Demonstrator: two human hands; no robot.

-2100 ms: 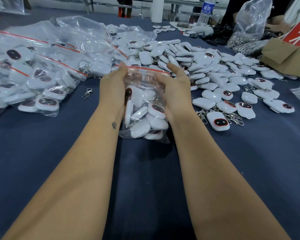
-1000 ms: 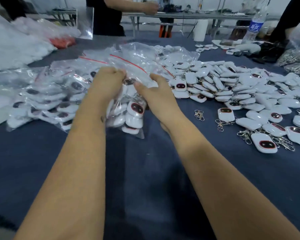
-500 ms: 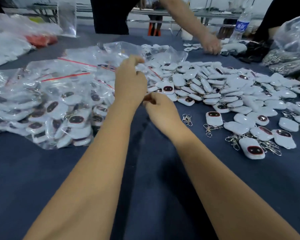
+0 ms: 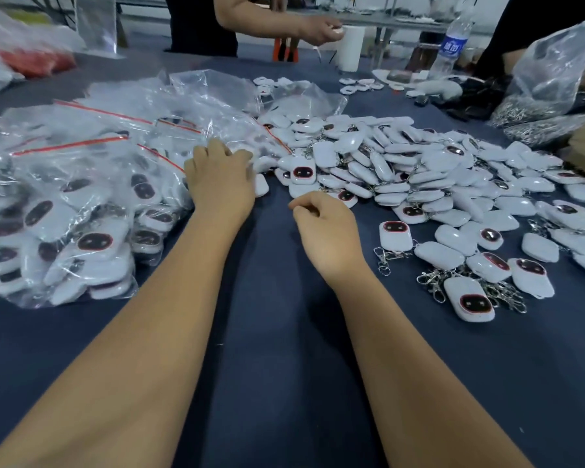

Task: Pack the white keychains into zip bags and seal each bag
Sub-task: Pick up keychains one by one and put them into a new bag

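Loose white keychains (image 4: 419, 170) with dark red-rimmed faces and metal clasps lie heaped on the blue table (image 4: 277, 332) at centre right. Sealed zip bags full of keychains (image 4: 81, 224) are stacked at the left. Behind them lie empty clear zip bags (image 4: 217, 103) with red strips. My left hand (image 4: 220, 180) reaches onto the plastic at the edge of the bag stack; its fingertips are blurred and hidden. My right hand (image 4: 325, 228) hovers low over the cloth beside the loose pile, its fingers loosely curled and holding nothing.
Another person's hand (image 4: 318, 28) works at the table's far side beside a white roll (image 4: 350, 49). A water bottle (image 4: 451, 45) and a clear bag of metal clasps (image 4: 547, 79) stand at the back right. Bare blue cloth lies in front of me.
The filled bag that both hands held has been set down on the stack at the left. My left hand has dropped to the stack's edge, and my right hand has drawn back empty.
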